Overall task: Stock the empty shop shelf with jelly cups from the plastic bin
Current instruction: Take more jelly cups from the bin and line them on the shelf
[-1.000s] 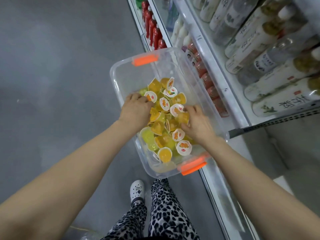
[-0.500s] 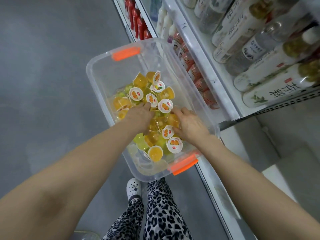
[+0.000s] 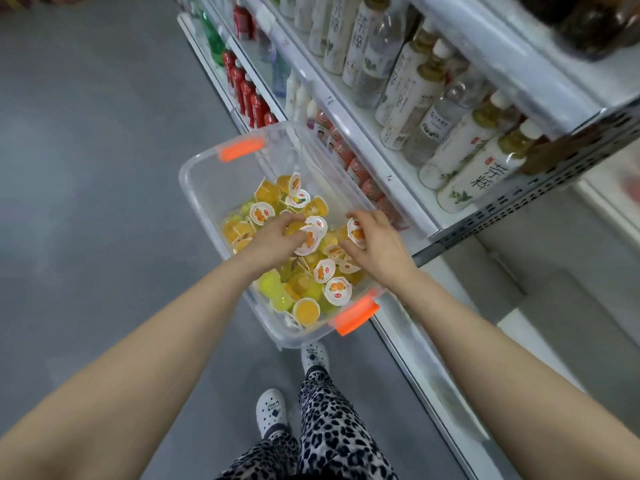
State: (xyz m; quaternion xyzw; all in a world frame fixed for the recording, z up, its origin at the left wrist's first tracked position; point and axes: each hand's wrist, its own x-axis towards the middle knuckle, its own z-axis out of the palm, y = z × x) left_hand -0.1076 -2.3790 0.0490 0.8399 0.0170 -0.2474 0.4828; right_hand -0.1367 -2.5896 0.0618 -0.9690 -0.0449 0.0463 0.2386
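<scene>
A clear plastic bin (image 3: 204, 188) with orange handles stands on the floor beside the shelving, holding several orange, yellow and green jelly cups (image 3: 337, 289). My left hand (image 3: 273, 240) is inside the bin, fingers closed around jelly cups with white printed lids (image 3: 308, 239). My right hand (image 3: 377, 244) is over the bin's right side, gripping a jelly cup (image 3: 356, 231) between thumb and fingers. A bare stretch of white shelf (image 3: 446, 278) lies to the right of the bin.
White shop shelving (image 3: 367, 140) runs along the right, with tea and water bottles (image 3: 474, 174) above and red bottles (image 3: 249, 98) and small red-topped cups (image 3: 370, 188) lower down. Grey floor (image 3: 86, 168) spreads to the left. My feet in white shoes (image 3: 272, 412) stand below the bin.
Both hands have lifted out of the pile with cups in them. My right hand moved to the bin's right side. The camera tilted up, showing more of the shelves.
</scene>
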